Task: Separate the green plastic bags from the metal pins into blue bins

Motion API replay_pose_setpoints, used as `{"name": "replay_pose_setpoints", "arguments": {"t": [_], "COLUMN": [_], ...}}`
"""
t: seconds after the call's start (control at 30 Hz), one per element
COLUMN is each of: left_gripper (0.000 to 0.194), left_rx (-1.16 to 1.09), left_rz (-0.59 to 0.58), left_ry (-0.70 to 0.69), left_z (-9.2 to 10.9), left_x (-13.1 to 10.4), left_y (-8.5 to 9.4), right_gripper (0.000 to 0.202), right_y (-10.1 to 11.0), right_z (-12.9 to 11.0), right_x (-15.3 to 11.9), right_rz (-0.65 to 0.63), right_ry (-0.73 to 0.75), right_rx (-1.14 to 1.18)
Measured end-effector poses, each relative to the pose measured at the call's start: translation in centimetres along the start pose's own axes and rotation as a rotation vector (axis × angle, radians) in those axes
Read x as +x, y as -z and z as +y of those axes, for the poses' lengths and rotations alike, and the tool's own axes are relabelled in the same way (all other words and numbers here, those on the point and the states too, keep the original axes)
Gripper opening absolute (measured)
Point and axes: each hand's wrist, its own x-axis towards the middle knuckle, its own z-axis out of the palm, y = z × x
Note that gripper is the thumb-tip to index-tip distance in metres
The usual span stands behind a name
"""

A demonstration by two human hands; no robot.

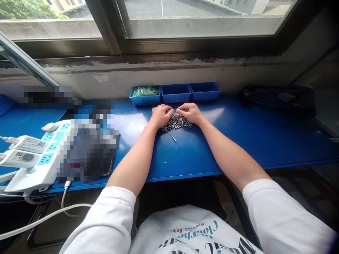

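Note:
A heap of small, slender metal pins (176, 122) lies on the blue tabletop, and one loose pin (173, 138) rests just in front of it. Over the heap's left side is my left hand (162, 115), its thumb and fingers drawn together. My right hand (190, 113) mirrors it at the heap's right edge, fingers bent down and pinched towards the thumb. Both hands sit close together with a narrow gap between them. Whatever is between the fingertips of each is too small to make out.
Behind the hands stand three blue bins; the left bin (145, 101) holds green-and-clear packets. At left are a white power strip (34, 173) with plugged-in adapters and a blurred dark item (90, 151). A black bag-like object (280, 98) lies at back right, below the window.

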Motion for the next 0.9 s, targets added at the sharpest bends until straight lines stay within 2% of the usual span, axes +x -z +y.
{"name": "replay_pose_setpoints", "arguments": {"t": [0.2,0.33,0.47,0.57,0.77,0.9], "left_gripper": [0.020,0.017,0.020,0.021,0.021,0.027], "left_rx": [-0.114,-0.163,-0.160,-0.108,-0.104,-0.083], "left_rz": [0.054,0.079,0.124,0.156,0.147,0.125], "left_ry": [-0.164,-0.211,-0.191,-0.164,-0.169,-0.160], "left_z": [0.3,0.4,0.5,0.5,0.4,0.4], "left_x": [-0.1,0.0,0.1,0.2,0.3,0.4], "left_y": [0.0,-0.1,-0.1,-0.3,-0.8,-0.8], "right_gripper": [0.017,0.017,0.021,0.021,0.028,0.034], "right_y": [0.0,-0.1,-0.3,-0.4,-0.5,-0.7], "right_z": [-1.1,-1.3,-1.0,-0.9,-1.5,-1.8], "right_x": [-0.2,-0.1,0.2,0.2,0.1,0.2], "right_rz": [0.020,0.035,0.073,0.042,0.017,0.042], "right_ry": [-0.049,-0.082,-0.093,-0.054,-0.035,-0.030], "right_rx": [0.262,0.372,0.325,0.247,0.071,0.128]}}
